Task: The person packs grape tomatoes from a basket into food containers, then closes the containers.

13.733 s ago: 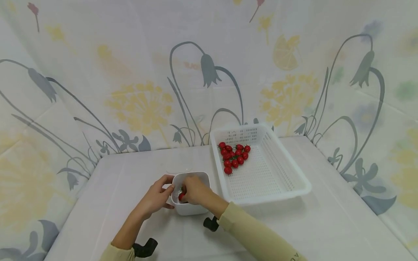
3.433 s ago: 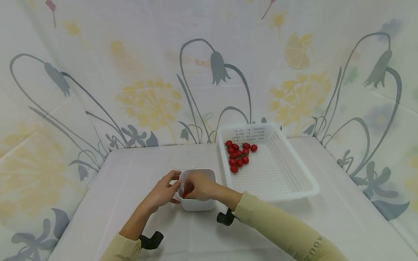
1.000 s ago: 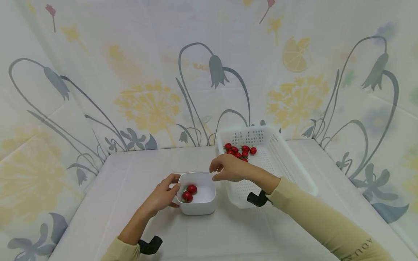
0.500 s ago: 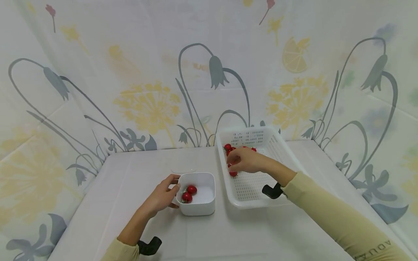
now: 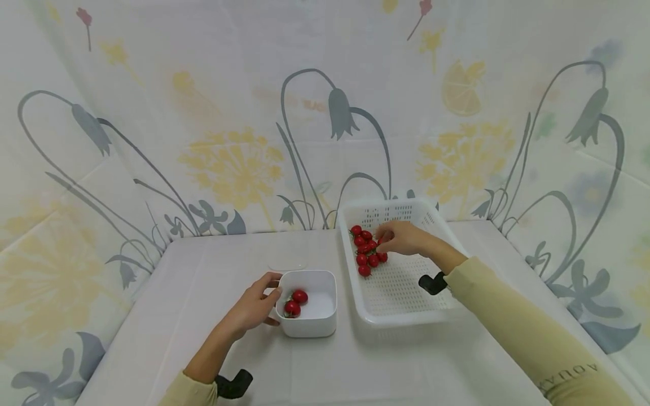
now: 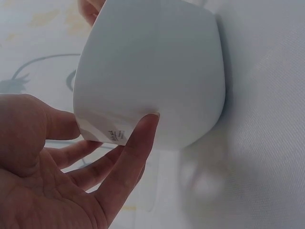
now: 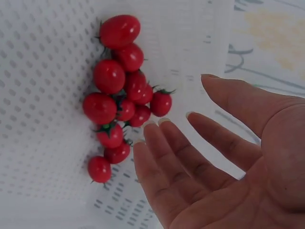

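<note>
Your left hand (image 5: 255, 306) holds the small white box (image 5: 311, 329), thumb at the rim, likely so it can't slide. Two red tomatoes (image 5: 292, 308) sit inside. Farther off, your right hand (image 5: 402, 237), fingers loose and thumb apart, pinches nothing just beside the other tomatoes (image 5: 373, 260). They're in the white basket (image 5: 401, 320), whose walls probably stop them rolling.

On the long, pale khaki fabric right sleeve (image 5: 513, 327) runs a line of dark capitals (image 5: 567, 376) — A and U can be read, the rest not clearly. The white, smooth-walled, rounded-square box (image 6: 157, 57) bears small dark print (image 6: 117, 135), too tiny to read. Faint orange marks (image 5: 314, 105) on the flower-patterned white cloth backdrop (image 5: 228, 84) — possibly lettering — are illegible.
</note>
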{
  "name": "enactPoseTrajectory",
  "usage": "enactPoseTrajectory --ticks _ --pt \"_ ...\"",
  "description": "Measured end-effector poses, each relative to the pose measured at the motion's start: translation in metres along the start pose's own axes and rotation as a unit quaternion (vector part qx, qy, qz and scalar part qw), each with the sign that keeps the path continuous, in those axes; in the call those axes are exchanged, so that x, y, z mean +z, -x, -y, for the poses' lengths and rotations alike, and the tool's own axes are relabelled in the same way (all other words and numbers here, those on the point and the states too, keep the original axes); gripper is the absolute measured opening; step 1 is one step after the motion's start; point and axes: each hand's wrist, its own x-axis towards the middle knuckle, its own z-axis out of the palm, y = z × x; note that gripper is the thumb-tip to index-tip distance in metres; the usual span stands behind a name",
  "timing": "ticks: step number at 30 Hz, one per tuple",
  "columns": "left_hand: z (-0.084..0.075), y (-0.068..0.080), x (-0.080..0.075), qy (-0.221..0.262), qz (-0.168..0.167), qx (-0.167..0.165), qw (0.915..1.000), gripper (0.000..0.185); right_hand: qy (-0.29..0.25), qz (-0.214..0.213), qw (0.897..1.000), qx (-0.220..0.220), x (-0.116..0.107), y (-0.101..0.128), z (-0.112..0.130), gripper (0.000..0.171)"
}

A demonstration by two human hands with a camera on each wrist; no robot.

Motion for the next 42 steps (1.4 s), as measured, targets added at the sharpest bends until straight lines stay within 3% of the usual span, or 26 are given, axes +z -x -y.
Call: enactPoseTrajectory --ticks 11,15,19,27,36,42 --pt "0.001 0.0 0.0 0.003 -0.002 -0.001 1.0 0.035 -0.069 0.001 0.995 0.069 0.0 -0.017 -0.035 0.025" --pt "0.001 0.0 0.0 0.002 -0.004 -0.002 1.0 0.035 -0.093 0.004 0.992 0.091 0.002 -0.02 -0.042 0.028" --pt "0.001 0.001 0.001 0.004 -0.004 -0.002 1.0 0.035 -0.134 0.007 0.984 0.117 0.005 -0.021 -0.047 0.033" --pt "0.001 0.0 -0.001 0.003 -0.003 0.001 1.0 0.035 -0.197 0.021 0.968 0.156 0.011 -0.025 -0.052 0.025" --pt "-0.001 0.001 0.0 0.012 0.002 0.001 0.9999 0.034 -0.195 0.025 0.962 0.191 0.021 -0.031 -0.056 0.031" --pt "-0.001 0.001 0.0 0.011 0.003 0.001 0.9999 0.034 -0.197 0.012 0.957 0.212 0.029 -0.036 -0.055 0.023"
